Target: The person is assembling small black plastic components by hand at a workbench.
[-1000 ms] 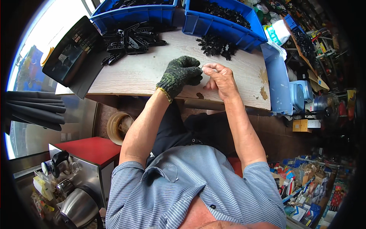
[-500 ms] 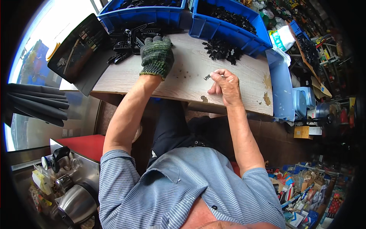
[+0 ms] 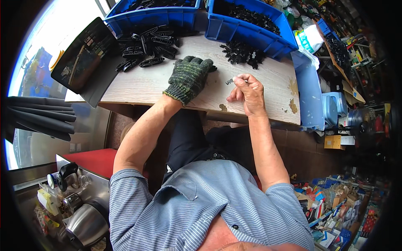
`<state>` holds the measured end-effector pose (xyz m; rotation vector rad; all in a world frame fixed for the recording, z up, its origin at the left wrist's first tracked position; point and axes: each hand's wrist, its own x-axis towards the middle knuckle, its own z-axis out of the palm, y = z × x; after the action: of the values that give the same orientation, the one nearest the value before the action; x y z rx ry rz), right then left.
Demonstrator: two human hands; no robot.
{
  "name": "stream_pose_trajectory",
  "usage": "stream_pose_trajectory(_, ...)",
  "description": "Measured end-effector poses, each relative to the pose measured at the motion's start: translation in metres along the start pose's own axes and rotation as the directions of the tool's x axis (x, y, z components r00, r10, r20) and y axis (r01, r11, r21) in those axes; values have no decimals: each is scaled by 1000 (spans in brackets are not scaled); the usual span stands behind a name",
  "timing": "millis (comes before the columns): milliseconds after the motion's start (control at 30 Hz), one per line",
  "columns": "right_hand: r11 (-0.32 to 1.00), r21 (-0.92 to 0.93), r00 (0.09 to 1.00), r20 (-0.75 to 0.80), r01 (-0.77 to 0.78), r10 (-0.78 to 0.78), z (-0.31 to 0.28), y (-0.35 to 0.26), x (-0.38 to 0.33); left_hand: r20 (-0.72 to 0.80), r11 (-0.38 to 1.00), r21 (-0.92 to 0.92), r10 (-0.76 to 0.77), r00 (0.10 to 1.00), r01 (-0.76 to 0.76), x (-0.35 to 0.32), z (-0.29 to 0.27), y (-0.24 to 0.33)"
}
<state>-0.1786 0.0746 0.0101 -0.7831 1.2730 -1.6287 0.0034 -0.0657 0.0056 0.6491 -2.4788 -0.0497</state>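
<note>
Frame center: right hand grip clamped on small dark part; gloved left hand over desk, can't tell grip.

You've got 1 gloved left hand, 1 bare right hand holding 1 small dark part, 2 heaps of black parts on 1 table, 2 bright-blue bins behind.
</note>
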Motion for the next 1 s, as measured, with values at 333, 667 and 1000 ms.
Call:
stream_pose_trajectory(333,987,153,997,-56,55,-47,2,-3,-5,-120,934,-317,-213,970,165,-9,2,32)
stream_pose_trajectory(667,983,124,991,-24,135,-133,-9,2,-6,354,244,-870,-297,887,429,-2,1,78)
stream_pose_trajectory(1000,990,95,995,-22,103,-101,-11,3,-3,486,-31,-862,-330,809,505,4,-6,74)
